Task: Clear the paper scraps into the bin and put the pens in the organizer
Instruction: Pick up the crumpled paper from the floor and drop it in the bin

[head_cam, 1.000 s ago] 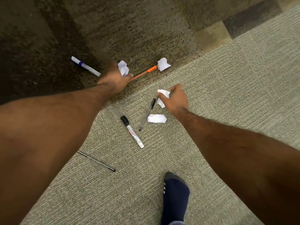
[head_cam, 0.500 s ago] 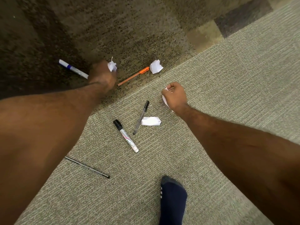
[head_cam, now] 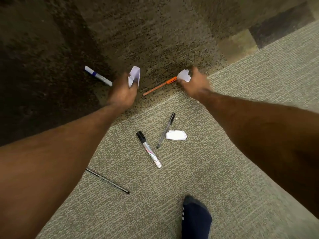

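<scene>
Nearest, a foot in a dark blue sock (head_cam: pixel 196 219) stands on the pale woven carpet (head_cam: pixel 241 169). Left of it a thin black pen (head_cam: pixel 107 180) lies on a slant, its visible end pointing toward the sock, its upper end hidden under the left forearm.

Further out a marker with a black cap (head_cam: pixel 148 149) lies with the cap away from the person and its white end pointing back toward them. Just beside it a clear pen with a black cap (head_cam: pixel 165 130) slants the other way, cap toward the right hand, tip near the marker. A flattened paper scrap (head_cam: pixel 176 135) lies right beside this pen's barrel.

At the seam with the darker speckled carpet (head_cam: pixel 155 31), the left hand (head_cam: pixel 122 91) has its fingers closed around a crumpled white scrap (head_cam: pixel 134 77), which sticks up past the knuckles. A white marker with a blue band (head_cam: pixel 98 76) lies just left of that hand, one end reaching behind it.

The right hand (head_cam: pixel 194 83) has its fingers curled round a crumpled paper ball (head_cam: pixel 184 75), touching it; a firm hold cannot be told. An orange pen (head_cam: pixel 160 86) lies between the hands, its bright orange end against the ball by the right fingertips.
</scene>
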